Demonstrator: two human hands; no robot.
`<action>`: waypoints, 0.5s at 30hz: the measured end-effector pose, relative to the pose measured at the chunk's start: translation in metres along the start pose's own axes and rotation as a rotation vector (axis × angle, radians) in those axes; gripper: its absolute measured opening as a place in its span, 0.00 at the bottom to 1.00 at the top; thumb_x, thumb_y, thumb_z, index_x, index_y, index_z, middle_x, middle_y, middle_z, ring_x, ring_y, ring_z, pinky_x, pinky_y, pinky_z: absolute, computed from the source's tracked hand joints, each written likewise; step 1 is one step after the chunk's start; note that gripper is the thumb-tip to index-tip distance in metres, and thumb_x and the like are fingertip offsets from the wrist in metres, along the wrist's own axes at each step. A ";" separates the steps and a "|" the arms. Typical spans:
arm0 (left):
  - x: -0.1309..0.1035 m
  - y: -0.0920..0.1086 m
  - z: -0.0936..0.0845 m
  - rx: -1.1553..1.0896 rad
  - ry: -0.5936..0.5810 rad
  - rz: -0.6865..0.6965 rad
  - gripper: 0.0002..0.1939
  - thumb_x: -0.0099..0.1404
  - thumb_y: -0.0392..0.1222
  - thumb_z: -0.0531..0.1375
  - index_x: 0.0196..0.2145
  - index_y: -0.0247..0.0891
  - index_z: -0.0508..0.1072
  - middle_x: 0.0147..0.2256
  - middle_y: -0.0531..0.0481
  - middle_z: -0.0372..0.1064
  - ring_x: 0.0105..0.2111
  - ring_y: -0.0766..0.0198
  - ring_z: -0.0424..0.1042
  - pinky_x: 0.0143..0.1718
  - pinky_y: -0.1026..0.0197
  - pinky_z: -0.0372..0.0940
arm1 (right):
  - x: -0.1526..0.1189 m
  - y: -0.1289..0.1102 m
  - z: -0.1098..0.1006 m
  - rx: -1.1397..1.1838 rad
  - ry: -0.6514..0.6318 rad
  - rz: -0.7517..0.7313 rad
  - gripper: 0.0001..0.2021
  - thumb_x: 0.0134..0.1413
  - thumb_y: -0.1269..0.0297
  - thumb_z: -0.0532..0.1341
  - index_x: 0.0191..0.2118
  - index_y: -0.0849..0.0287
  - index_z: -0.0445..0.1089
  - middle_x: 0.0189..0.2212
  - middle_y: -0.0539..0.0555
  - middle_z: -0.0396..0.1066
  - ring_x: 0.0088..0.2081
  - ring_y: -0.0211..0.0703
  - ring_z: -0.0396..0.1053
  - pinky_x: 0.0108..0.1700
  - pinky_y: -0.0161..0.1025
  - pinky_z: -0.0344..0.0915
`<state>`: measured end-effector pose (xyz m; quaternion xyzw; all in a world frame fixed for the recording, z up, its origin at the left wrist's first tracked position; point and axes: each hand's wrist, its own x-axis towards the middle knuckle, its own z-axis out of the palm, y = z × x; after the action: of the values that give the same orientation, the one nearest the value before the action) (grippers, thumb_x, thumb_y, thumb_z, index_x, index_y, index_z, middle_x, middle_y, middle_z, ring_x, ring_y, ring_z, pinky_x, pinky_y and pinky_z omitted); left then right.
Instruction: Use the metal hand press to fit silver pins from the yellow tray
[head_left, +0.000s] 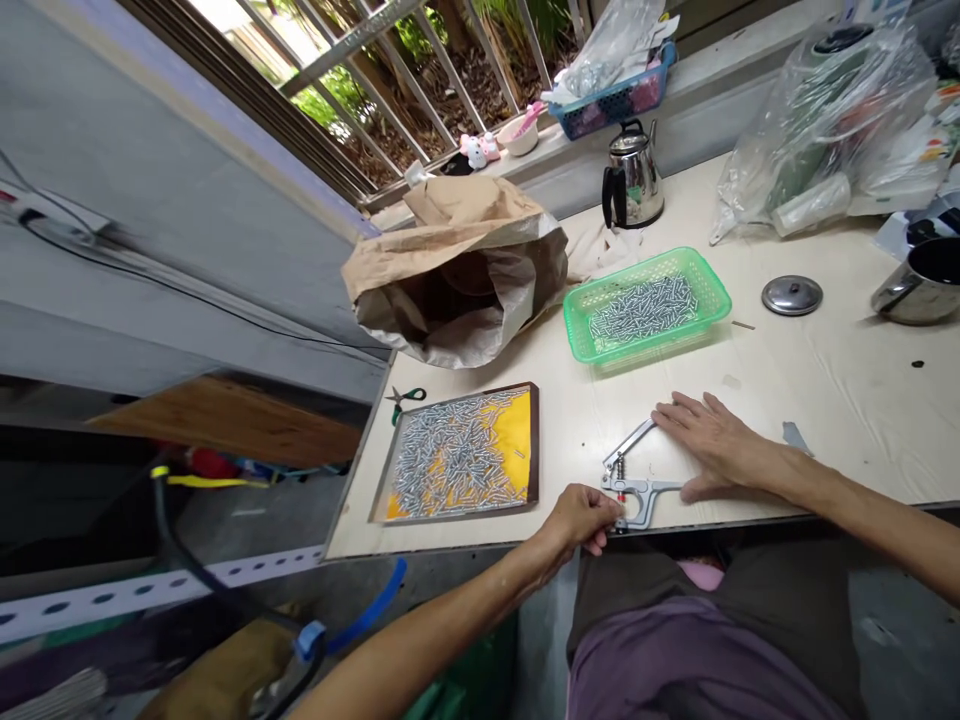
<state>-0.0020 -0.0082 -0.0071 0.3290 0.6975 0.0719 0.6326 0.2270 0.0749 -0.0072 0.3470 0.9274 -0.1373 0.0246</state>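
A silver hand press tool (643,492) with a spring and a red part lies at the table's front edge. My left hand (583,515) is at its lower left end, fingers pinched together; whatever they hold is too small to make out. On the tool's right side, my right hand (709,440) rests with fingers spread, touching the raised lever and near the lower handle. To the left, a tray (534,440) with a yellow base holds many small metal pieces (457,455). Behind the tool stands a green basket (574,325) with more such metal pieces (649,308).
A large open paper bag (457,270) stands at the back left. Green-handled scissors (405,398) lie beside the tray. Farther back are a kettle (634,178), a metal lid (792,295), a steel cup (919,285) and plastic bags (825,130).
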 end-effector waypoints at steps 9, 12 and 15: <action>-0.001 -0.001 0.002 0.029 0.010 -0.005 0.17 0.52 0.50 0.66 0.22 0.32 0.70 0.10 0.59 0.57 0.10 0.73 0.57 0.13 0.70 0.57 | 0.001 -0.019 -0.019 -0.076 -0.051 0.052 0.37 0.35 0.50 0.70 0.52 0.64 0.64 0.46 0.63 0.69 0.45 0.58 0.64 0.48 0.53 0.58; -0.001 -0.001 0.003 0.032 0.006 0.015 0.19 0.52 0.52 0.66 0.21 0.32 0.68 0.10 0.59 0.57 0.10 0.74 0.57 0.13 0.71 0.56 | -0.005 -0.023 -0.017 -0.075 -0.020 0.066 0.32 0.36 0.55 0.70 0.49 0.65 0.65 0.43 0.62 0.69 0.43 0.55 0.64 0.41 0.46 0.61; -0.003 -0.001 0.002 0.072 0.004 0.018 0.18 0.55 0.52 0.64 0.23 0.32 0.69 0.10 0.59 0.56 0.10 0.73 0.57 0.14 0.70 0.57 | -0.010 -0.025 -0.011 -0.083 0.036 0.061 0.27 0.37 0.59 0.70 0.44 0.64 0.66 0.40 0.61 0.69 0.41 0.54 0.63 0.37 0.44 0.61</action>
<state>-0.0005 -0.0114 -0.0051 0.3578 0.6980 0.0532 0.6181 0.2188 0.0540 0.0102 0.3763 0.9215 -0.0918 0.0265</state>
